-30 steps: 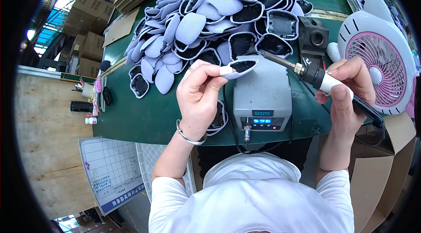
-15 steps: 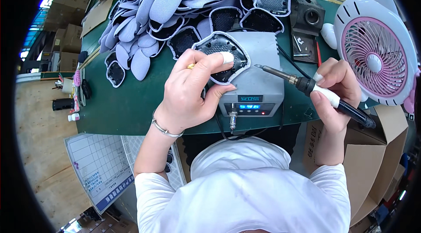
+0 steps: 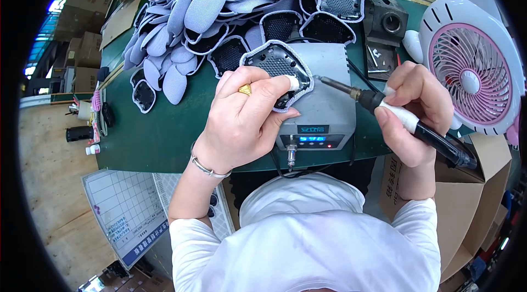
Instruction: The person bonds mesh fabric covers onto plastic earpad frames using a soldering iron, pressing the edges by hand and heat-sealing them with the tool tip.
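A cup-shaped pad (image 3: 272, 62), black perforated plastic with a grey fabric rim, is held over the grey soldering station (image 3: 334, 108). My left hand (image 3: 244, 110) is closed on its lower edge; a white-covered fingertip presses inside near the right rim, and the thumb is underneath. My right hand (image 3: 420, 102) grips a soldering iron (image 3: 369, 98) by its white-wrapped handle. The iron's tip points left at the pad's right rim; whether it touches cannot be made out. The station's blue display is lit.
Beyond my hands, a heap of similar grey pads (image 3: 206, 9) covers the green table (image 3: 159, 141). At the right stand a metal iron holder (image 3: 384, 23) and a pink-and-white fan (image 3: 469, 80). An open cardboard box (image 3: 458, 209) sits below right. A gridded whiteboard (image 3: 123, 209) lies lower left.
The fingertip of my left hand has shifted right and down inside the pad, toward its rim. My right hand has brought the soldering iron slightly left, its tip now closer to the pad.
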The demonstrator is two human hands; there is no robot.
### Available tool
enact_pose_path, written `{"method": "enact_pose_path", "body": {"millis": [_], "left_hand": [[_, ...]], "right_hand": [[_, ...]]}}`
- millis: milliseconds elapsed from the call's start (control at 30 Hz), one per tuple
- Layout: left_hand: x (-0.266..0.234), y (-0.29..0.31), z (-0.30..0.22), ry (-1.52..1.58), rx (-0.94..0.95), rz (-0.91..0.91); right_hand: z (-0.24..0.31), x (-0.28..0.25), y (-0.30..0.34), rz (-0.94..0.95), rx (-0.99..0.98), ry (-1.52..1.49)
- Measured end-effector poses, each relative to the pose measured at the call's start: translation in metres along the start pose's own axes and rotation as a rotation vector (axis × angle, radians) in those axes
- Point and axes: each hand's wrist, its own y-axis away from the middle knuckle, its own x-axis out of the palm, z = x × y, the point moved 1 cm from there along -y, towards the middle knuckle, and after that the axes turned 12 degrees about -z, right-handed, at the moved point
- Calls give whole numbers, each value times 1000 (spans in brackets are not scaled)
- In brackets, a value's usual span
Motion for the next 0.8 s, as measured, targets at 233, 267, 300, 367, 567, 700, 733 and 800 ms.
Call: {"method": "enact_pose_path", "body": {"millis": [233, 267, 300, 367, 567, 700, 733, 800], "left_hand": [[7, -9, 10, -25, -40, -111], [6, -12, 11, 21, -123, -161], [4, -14, 12, 66, -204, -212], [-1, -16, 20, 108, -285, -225], [-9, -18, 29, 323, -587, -261], [-10, -14, 25, 416, -639, -286], [-10, -13, 24, 438, -651, -300], [-9, -9, 22, 483, -678, -327]], "right_hand": [[-12, -9, 16, -405, 149, -298], [-14, -10, 19, -428, 160, -319], [-15, -11, 21, -450, 171, -340], [-15, -11, 28, -471, 202, -362], [-16, -12, 41, -543, 341, -414], [-17, -13, 46, -547, 353, -416], [-18, -14, 47, -541, 352, -419], [-17, -15, 50, -529, 352, -423]]}}
